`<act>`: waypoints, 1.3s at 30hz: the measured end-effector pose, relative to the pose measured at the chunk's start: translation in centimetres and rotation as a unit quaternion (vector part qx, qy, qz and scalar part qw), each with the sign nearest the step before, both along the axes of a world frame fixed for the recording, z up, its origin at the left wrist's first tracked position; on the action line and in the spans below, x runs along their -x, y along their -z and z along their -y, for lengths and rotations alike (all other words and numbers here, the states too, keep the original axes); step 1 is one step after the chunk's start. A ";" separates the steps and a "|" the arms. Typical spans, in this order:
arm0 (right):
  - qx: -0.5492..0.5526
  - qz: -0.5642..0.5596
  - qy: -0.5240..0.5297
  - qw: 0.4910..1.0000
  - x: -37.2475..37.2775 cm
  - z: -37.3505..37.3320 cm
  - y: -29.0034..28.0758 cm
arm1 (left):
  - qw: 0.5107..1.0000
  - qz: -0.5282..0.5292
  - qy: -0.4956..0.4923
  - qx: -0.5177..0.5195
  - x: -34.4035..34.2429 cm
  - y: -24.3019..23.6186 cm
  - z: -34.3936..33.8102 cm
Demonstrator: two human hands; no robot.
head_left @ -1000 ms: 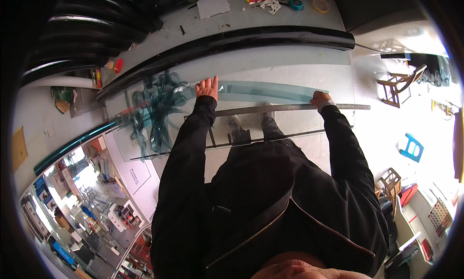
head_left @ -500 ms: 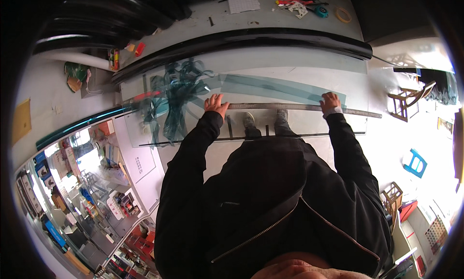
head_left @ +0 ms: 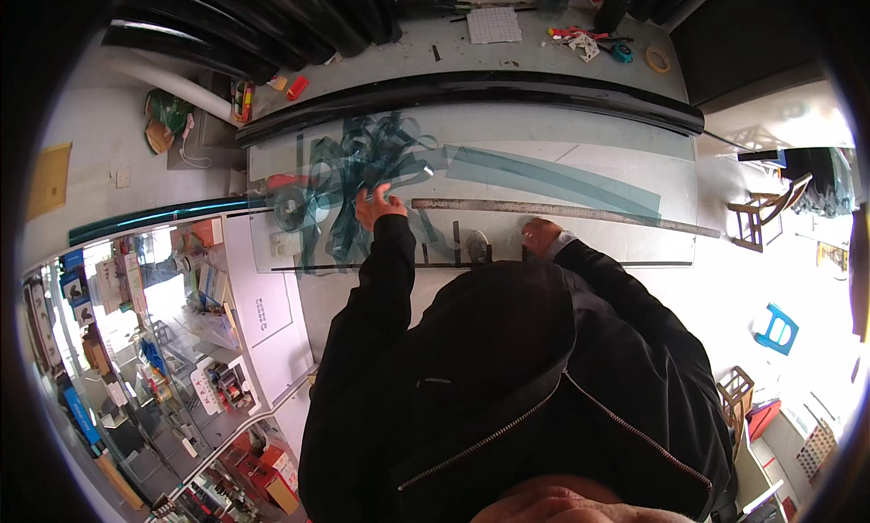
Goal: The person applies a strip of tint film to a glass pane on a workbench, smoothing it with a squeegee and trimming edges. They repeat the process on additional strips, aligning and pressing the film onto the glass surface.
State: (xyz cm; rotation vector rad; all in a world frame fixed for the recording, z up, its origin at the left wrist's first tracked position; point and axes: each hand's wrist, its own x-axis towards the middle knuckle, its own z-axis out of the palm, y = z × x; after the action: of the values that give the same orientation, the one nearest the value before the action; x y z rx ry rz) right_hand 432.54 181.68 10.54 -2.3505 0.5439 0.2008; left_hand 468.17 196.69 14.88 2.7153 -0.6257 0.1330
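My left hand [head_left: 378, 204] is over the near right side of a tangled heap of teal film strips [head_left: 337, 213]. Its fingers are spread among them, and no strip is plainly gripped. My right hand [head_left: 541, 237] is low over the glass tabletop [head_left: 666, 151], close to its near edge. Its fingers look loosely bent and apart, with nothing visible in them. A long metal ruler [head_left: 562, 211] lies across the glass, touched by neither hand. Beyond it a long flat piece of teal film [head_left: 553, 180] slants down to the right.
A long black roll [head_left: 453, 90] lies along the far side of the glass. Behind it are a white gridded sheet [head_left: 494, 25], a teal tape measure [head_left: 622, 53] and a tape ring [head_left: 657, 60]. Dark rolls stand far left. To the right are a wooden chair [head_left: 766, 210] and a blue stool [head_left: 778, 329].
Both hands have let go of the ruler, which stays on the glass. The left has moved left to the film strips; the right has come left and nearer my body.
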 end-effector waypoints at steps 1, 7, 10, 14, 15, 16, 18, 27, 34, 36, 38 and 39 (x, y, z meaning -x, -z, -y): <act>-0.009 0.006 0.014 1.000 -0.1 -0.2 -0.1 | 0.999 -0.022 -0.046 -0.015 -0.3 0.9 -0.6; -0.086 -0.001 0.080 0.993 -1.0 -0.5 -1.4 | 0.970 -0.241 0.013 -0.034 -5.0 7.6 -2.5; -0.120 -0.045 0.091 0.988 -1.6 0.0 -2.6 | 0.974 -0.217 0.058 0.027 -5.3 8.8 -2.1; -0.128 -0.031 0.100 0.986 -2.4 0.4 -3.3 | 0.997 0.014 0.047 0.053 -3.3 6.9 -1.8; -0.135 -0.039 0.106 0.984 -2.7 0.3 -3.2 | 0.998 0.029 -0.041 0.025 -2.7 6.4 -2.2; -0.116 -0.034 0.084 0.989 -2.9 0.3 -3.1 | 0.991 0.035 -0.127 -0.002 -2.2 6.0 -2.5; -0.092 -0.032 0.065 0.993 -3.1 0.4 -2.6 | 0.975 -0.079 -0.196 -0.062 -3.0 6.0 -2.9; -0.142 -0.033 0.087 0.986 -2.5 0.1 -2.8 | 0.947 -0.292 0.058 0.118 -6.8 12.1 -2.4; -0.179 0.213 0.196 0.941 -6.0 1.2 -6.4 | 0.752 -0.500 0.211 0.375 6.6 -3.0 1.9; -0.297 0.277 0.261 0.876 -8.2 1.9 -7.6 | 0.702 -0.585 0.210 0.348 10.2 -7.1 3.5; -0.354 0.229 0.208 0.883 -7.5 3.6 -9.6 | 0.671 -0.608 0.242 0.348 12.2 -9.8 5.2; -0.392 0.225 0.173 0.875 -7.1 4.3 -10.5 | 0.670 -0.595 0.267 0.355 12.7 -10.7 6.1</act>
State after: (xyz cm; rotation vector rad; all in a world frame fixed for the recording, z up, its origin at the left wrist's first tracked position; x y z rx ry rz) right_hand 439.64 177.42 21.09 -1.4065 0.5095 -0.2537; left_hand 455.51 190.61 25.56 1.2720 -0.6569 -1.1753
